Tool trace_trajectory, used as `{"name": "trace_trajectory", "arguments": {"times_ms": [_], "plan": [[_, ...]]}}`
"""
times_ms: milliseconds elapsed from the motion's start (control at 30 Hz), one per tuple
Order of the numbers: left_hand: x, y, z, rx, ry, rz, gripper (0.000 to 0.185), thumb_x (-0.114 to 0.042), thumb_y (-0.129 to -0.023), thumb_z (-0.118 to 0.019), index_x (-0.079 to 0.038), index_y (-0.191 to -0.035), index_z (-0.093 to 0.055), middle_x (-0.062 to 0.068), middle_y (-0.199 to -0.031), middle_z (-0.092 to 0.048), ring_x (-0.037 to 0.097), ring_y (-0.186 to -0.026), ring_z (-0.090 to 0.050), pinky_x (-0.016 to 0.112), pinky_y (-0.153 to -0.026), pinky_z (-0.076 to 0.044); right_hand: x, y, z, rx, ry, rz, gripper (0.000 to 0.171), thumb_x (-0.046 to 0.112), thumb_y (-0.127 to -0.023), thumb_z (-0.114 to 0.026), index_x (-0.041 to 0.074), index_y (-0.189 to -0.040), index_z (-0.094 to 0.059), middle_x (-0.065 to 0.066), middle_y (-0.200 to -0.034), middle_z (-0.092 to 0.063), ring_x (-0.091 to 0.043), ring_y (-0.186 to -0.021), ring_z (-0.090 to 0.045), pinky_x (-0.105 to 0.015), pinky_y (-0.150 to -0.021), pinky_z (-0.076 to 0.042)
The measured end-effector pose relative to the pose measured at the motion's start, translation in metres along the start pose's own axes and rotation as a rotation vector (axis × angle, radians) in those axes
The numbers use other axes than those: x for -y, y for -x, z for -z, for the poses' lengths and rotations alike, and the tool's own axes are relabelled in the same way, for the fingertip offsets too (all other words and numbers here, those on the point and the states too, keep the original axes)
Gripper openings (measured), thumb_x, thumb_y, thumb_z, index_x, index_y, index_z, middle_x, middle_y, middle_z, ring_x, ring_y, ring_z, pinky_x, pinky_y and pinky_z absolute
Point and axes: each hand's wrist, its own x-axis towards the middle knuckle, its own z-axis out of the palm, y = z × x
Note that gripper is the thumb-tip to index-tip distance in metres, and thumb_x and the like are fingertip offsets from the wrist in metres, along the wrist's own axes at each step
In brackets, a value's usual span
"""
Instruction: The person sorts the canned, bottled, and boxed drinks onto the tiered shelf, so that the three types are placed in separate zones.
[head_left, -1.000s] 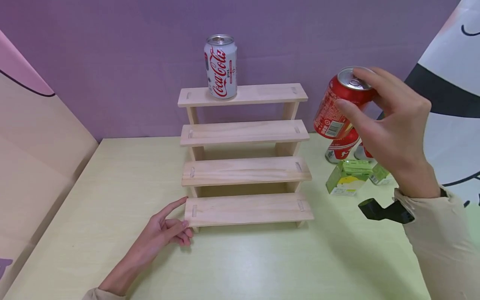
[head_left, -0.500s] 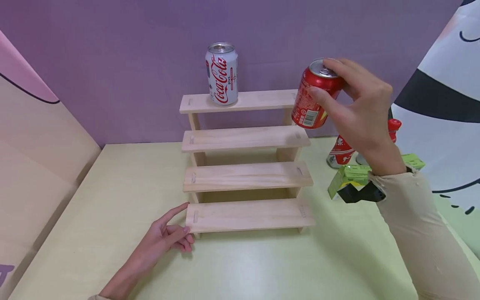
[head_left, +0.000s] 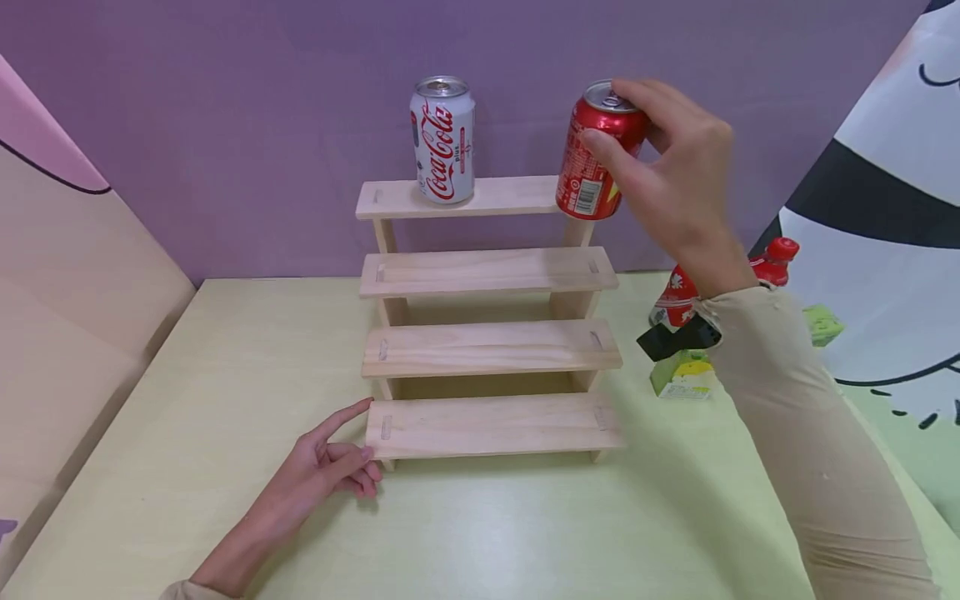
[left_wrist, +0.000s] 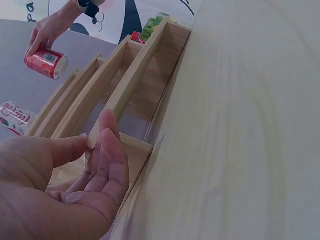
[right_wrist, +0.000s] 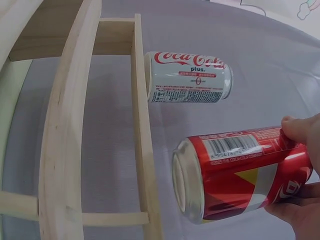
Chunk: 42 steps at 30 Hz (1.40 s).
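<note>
red can [head_left: 597, 150] gripped near top by right hand [head_left: 675, 179], tilted above top shelf [head_left: 495, 196] (white can [head_left: 442, 140] stands there); left hand [head_left: 322, 471] relaxed, fingers loose, touching bottom shelf [head_left: 495, 425].

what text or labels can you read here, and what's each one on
"Coca-Cola": red script on the white can on the top step of the wooden rack.
"plus": small word under that script, right wrist view.
Red can in the right hand: barcode and fine print, too small to read.
Green carton: blurred.
</note>
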Motion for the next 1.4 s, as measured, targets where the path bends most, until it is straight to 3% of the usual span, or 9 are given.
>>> {"name": "trace_trajectory", "arguments": {"times_ms": [200, 400, 733, 867, 1400], "plan": [[0.003, -0.002, 0.002, 0.012, 0.004, -0.006, 0.061, -0.013, -0.092, -0.051, -0.021, -0.143, -0.019, 0.03, -0.087, -0.06, 0.036, -0.073, -0.062, 0.041, -0.068, -0.052, 0.01, -0.007, -0.01, -0.02, -0.052, -0.078, 0.04, 0.027, -0.082, -0.065, 0.013, -0.119, -0.059, 0.0, -0.116, -0.058, -0.011, -0.1, -0.055, -0.022, -0.089, -0.045], [0.003, 0.0, 0.002, 0.007, 0.02, 0.002, 0.061, -0.012, -0.092, -0.05, -0.02, -0.143, -0.018, 0.031, -0.088, -0.059, 0.036, -0.073, -0.061, 0.04, -0.068, -0.052, -0.012, -0.022, -0.029, -0.013, -0.064, -0.095, 0.043, 0.035, -0.08, -0.066, 0.02, -0.119, -0.059, 0.005, -0.116, -0.058, -0.009, -0.098, -0.054, -0.02, -0.086, -0.046], [0.002, 0.001, 0.004, -0.018, -0.009, 0.017, 0.061, -0.018, -0.09, -0.054, -0.024, -0.141, -0.023, 0.028, -0.086, -0.061, 0.037, -0.073, -0.062, 0.044, -0.069, -0.052, -0.021, -0.032, -0.052, 0.028, -0.053, -0.161, 0.046, 0.04, -0.08, -0.064, 0.021, -0.121, -0.057, 0.005, -0.118, -0.057, -0.01, -0.097, -0.052, -0.021, -0.084, -0.046], [0.004, 0.001, 0.003, 0.014, 0.001, -0.009, 0.061, -0.015, -0.092, -0.052, -0.02, -0.143, -0.018, 0.029, -0.087, -0.06, 0.036, -0.073, -0.062, 0.042, -0.069, -0.052, -0.024, -0.03, -0.06, 0.04, -0.066, -0.182, 0.047, 0.04, -0.08, -0.064, 0.021, -0.122, -0.055, 0.006, -0.12, -0.056, -0.008, -0.101, -0.052, -0.02, -0.086, -0.046], [0.0, 0.0, 0.002, 0.005, -0.002, 0.009, 0.061, -0.014, -0.092, -0.051, -0.021, -0.143, -0.018, 0.029, -0.088, -0.06, 0.035, -0.074, -0.062, 0.041, -0.069, -0.052, -0.026, -0.034, -0.063, 0.106, -0.07, -0.216, 0.051, 0.039, -0.081, -0.063, 0.024, -0.128, -0.048, 0.006, -0.127, -0.048, -0.007, -0.114, -0.045, -0.022, -0.094, -0.041]]}}
